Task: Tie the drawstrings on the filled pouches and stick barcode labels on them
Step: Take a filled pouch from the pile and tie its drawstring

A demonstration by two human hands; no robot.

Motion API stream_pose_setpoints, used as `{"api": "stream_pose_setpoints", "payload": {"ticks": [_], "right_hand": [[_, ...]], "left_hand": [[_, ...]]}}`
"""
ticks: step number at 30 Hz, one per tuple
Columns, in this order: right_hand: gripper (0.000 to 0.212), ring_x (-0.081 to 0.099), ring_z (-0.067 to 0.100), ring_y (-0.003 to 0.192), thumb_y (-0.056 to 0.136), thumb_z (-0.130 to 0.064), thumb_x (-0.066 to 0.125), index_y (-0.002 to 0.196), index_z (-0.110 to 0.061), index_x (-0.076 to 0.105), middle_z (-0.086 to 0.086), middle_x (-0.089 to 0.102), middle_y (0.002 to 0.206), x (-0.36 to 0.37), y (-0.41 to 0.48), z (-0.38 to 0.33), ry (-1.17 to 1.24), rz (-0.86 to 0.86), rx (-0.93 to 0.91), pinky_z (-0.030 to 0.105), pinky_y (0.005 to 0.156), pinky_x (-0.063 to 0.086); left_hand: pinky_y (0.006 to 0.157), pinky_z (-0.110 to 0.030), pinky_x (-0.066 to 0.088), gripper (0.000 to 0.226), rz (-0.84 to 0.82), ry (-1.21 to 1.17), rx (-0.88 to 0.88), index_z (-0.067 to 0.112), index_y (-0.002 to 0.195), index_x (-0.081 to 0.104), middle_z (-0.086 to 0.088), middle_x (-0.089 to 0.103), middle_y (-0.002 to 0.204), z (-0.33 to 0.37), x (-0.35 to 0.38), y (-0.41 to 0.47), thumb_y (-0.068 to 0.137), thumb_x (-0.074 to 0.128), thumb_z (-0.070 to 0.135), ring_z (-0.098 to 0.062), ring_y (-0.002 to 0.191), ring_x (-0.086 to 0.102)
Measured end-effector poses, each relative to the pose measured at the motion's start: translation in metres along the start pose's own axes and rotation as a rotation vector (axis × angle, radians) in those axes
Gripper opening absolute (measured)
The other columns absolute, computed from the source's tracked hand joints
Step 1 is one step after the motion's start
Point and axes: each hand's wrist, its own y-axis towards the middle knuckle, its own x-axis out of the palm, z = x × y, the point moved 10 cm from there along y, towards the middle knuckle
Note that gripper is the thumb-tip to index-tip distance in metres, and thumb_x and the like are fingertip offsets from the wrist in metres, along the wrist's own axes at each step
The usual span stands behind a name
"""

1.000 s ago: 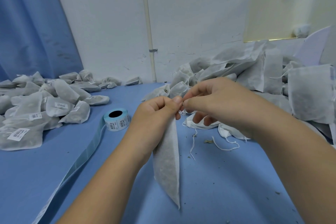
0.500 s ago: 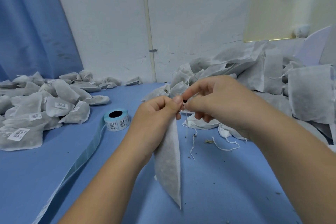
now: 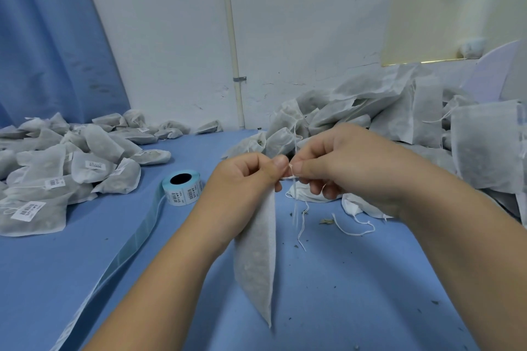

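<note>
**Mid-batch: one pouch being tied, big heap waiting**

Far L: done pile [image 3: 57, 168] is lying on the worktop [image 3: 370, 279]. Several pouches there are showing barcode labels, so I'm reading those as tied + labelled.

Label roll [image 3: 182, 186] is sitting just R of that pile, w/ liner strip [image 3: 134, 236] trailing off toward the near edge.

Centre: L hand [image 3: 242, 188] is holding the current pouch [image 3: 256, 259] by its neck, grip clamped on the gathered top. The pouch is hanging edge-on between the forearms, tip pointing down at the worktop; can't tell if it's touching.

R hand [image 3: 342, 168] is pinching the drawstring [image 3: 296, 208] right beside the L fingertips, grip clamped on the string, loose ends dangling below. The fingertips are hiding the knot, so can't tell if it's formed yet.

No label is showing on the side of this pouch facing the cam; judging the sticker step as not yet done.

R side: untied heap [image 3: 399, 111] is stacking up against the wall, strings hanging loose, no labels visible.

Est.: tying stage on this pouch, labelling next, and plenty of the batch is waiting.
</note>
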Motion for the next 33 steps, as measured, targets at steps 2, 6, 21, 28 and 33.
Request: {"api": "stream_pose_setpoints", "payload": {"ticks": [2,6,21,28,33], "right_hand": [[0.019,0.054,0.013,0.055,0.085,-0.014,0.068,0.066,-0.016,0.070,-0.001,0.062,0.062,0.002,0.001,0.004,0.071,-0.030,0.029,0.025,0.052,0.043],[0.022,0.047,0.013,0.052,0.081,-0.012,0.068,0.059,-0.016,0.070,0.001,0.057,0.060,0.008,0.003,0.015,0.230,-0.084,0.105,0.021,0.043,0.037],[0.017,0.036,0.011,0.048,0.061,-0.019,0.072,0.073,-0.007,0.077,0.001,0.049,0.061,0.006,0.012,0.020,0.327,-0.017,0.081,0.021,0.040,0.027],[0.014,0.040,0.010,0.051,0.066,-0.022,0.074,0.074,-0.012,0.077,-0.002,0.053,0.058,0.002,0.010,0.017,0.179,0.028,0.043,0.021,0.042,0.031],[0.007,0.045,0.011,0.054,0.066,-0.022,0.075,0.071,-0.018,0.075,-0.008,0.055,0.053,-0.005,0.008,0.010,0.100,0.077,-0.005,0.020,0.044,0.036]], "left_hand": [[0.067,-0.025,0.038,0.031,-0.017,0.011,0.009,0.030,0.056,0.066,0.014,0.062,0.060,0.001,0.001,0.000,0.083,0.067,0.045,0.000,0.058,0.054],[0.060,-0.016,0.039,0.028,-0.038,0.043,0.010,0.032,0.057,0.068,0.015,0.064,0.061,0.001,0.002,0.000,0.064,0.066,0.059,0.003,0.057,0.053],[0.062,-0.030,0.033,0.022,-0.124,-0.018,-0.117,0.024,0.062,0.071,0.014,0.057,0.055,-0.014,0.013,-0.002,0.080,0.078,0.035,-0.005,0.056,0.049],[0.063,-0.027,0.035,0.020,-0.139,-0.049,-0.068,0.025,0.062,0.071,0.015,0.058,0.057,-0.008,0.015,-0.003,0.074,0.076,0.040,-0.002,0.056,0.051],[0.063,-0.025,0.036,0.024,-0.121,-0.067,-0.053,0.025,0.061,0.071,0.015,0.060,0.058,-0.008,0.013,-0.002,0.084,0.075,0.029,0.000,0.056,0.054]]}}
